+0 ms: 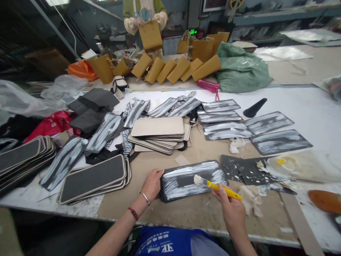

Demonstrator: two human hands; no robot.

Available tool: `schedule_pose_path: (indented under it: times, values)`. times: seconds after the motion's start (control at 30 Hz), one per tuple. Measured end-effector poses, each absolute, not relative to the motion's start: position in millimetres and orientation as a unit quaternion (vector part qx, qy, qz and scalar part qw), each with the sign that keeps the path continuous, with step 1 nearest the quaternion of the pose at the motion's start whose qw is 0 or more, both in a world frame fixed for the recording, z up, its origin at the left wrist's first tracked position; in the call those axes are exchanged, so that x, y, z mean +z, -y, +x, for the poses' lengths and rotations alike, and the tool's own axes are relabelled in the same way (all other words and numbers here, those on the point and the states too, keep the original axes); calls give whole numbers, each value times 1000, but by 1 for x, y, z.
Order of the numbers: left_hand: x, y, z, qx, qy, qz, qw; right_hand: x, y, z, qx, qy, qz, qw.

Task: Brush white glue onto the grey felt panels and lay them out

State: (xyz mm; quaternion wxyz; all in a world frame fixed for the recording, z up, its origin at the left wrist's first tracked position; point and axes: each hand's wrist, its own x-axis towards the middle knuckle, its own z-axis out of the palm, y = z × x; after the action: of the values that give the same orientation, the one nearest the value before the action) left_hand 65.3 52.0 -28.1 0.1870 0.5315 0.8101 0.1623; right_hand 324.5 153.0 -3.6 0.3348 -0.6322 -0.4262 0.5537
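A black rounded panel [183, 181] smeared with white glue lies on the brown board in front of me. My left hand [152, 183] rests closed on the panel's left end and pins it down. My right hand [231, 209] is closed round a yellow-handled brush [218, 187], and its bristles touch the panel's middle. Several glue-streaked panels [226, 122] lie spread out beyond. A stack of tan boards [158, 132] sits in the middle, and piles of black-faced, tan-edged panels [93, 177] lie at my left.
A glue-filled plastic sheet [301, 165] and crumpled tissue [250, 199] lie at the right. Mustard paper bags [170, 69], a green sack [239, 69] and a pink bottle [208, 85] stand at the far side, where another person holds a bag [150, 35].
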Motion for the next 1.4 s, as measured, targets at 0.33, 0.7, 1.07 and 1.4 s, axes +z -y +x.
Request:
schedule_pose_path:
  times: [0.33,0.7,1.07,1.4]
  values:
    - [-33,-47,64,195,-790,543,207,-11,-145,322,526,439,-641,345]
    - [-36,-46,62,285,-787,503,216,-15,-136,318,505,446,-642,366]
    - [-25,-53,56,343,-788,441,259,-12,-129,310,494,435,-642,392]
    - [-7,-41,77,497,-652,224,527,-14,-122,309,485,444,-639,398]
